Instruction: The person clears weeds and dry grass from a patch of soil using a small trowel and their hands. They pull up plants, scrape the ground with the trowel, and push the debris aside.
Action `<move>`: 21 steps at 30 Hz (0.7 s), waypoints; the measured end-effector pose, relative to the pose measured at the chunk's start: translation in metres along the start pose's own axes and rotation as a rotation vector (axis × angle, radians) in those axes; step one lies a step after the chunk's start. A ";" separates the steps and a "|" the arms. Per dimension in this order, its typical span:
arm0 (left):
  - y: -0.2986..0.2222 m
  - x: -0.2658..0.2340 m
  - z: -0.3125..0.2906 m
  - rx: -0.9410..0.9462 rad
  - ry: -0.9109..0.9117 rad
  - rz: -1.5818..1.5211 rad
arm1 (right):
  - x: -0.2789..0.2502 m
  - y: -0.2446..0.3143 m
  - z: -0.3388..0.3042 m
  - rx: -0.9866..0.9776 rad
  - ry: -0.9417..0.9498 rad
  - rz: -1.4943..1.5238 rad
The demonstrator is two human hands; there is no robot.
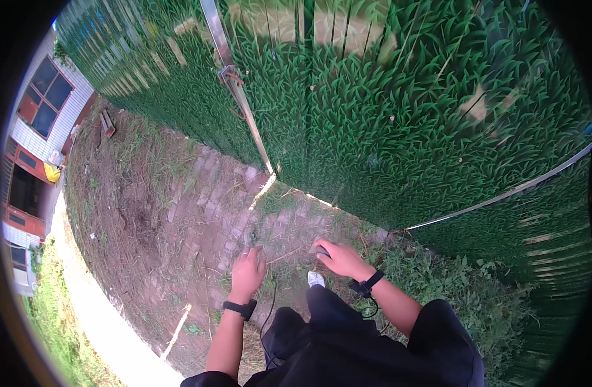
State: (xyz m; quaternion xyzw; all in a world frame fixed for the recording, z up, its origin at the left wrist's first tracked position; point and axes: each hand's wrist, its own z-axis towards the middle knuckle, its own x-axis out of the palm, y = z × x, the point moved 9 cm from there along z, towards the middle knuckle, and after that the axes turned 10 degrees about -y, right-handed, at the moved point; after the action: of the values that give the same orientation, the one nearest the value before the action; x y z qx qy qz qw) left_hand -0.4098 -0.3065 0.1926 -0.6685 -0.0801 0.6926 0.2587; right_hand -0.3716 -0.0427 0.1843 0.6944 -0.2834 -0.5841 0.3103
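My left hand [247,276] is held out low over the ground, palm down, its fingers curled together; whatever may be in them is hidden. To its right, my right hand [342,259] is closed round a small dark, rounded object [321,250], too small to name. A black band with a small box [243,309] is strapped on my left wrist, and a similar band [367,284] is on my right wrist. Thin black cables run from the bands toward my dark clothing. Below and between my hands shows one white shoe [316,279].
A tall fence [373,129] printed with green leaves stands ahead and to the right, with a metal post [247,119] on it. Weeds [450,290] grow at its foot. Worn brick paving [205,187] with dry grass lies ahead. A tiled building [44,97] stands far left.
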 end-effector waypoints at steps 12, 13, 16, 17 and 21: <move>0.020 -0.028 0.304 0.059 -0.228 -0.309 | -0.127 0.047 0.100 0.119 -0.384 -0.061; 0.031 -0.030 0.328 0.056 -0.256 -0.330 | -0.123 0.050 0.110 0.131 -0.392 -0.066; 0.053 -0.034 0.380 0.083 -0.283 -0.331 | -0.127 0.059 0.123 0.166 -0.475 -0.109; 0.060 -0.037 0.397 0.088 -0.274 -0.340 | -0.128 0.066 0.131 0.201 -0.438 -0.149; 0.076 -0.049 0.462 0.127 -0.160 -0.240 | -0.142 0.079 0.160 0.206 -0.457 -0.179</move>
State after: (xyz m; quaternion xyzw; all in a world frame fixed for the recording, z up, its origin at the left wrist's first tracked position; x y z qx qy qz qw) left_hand -0.8767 -0.2853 0.2441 -0.5791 -0.1360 0.7115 0.3741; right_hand -0.5538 -0.0024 0.3144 0.5948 -0.3418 -0.7188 0.1130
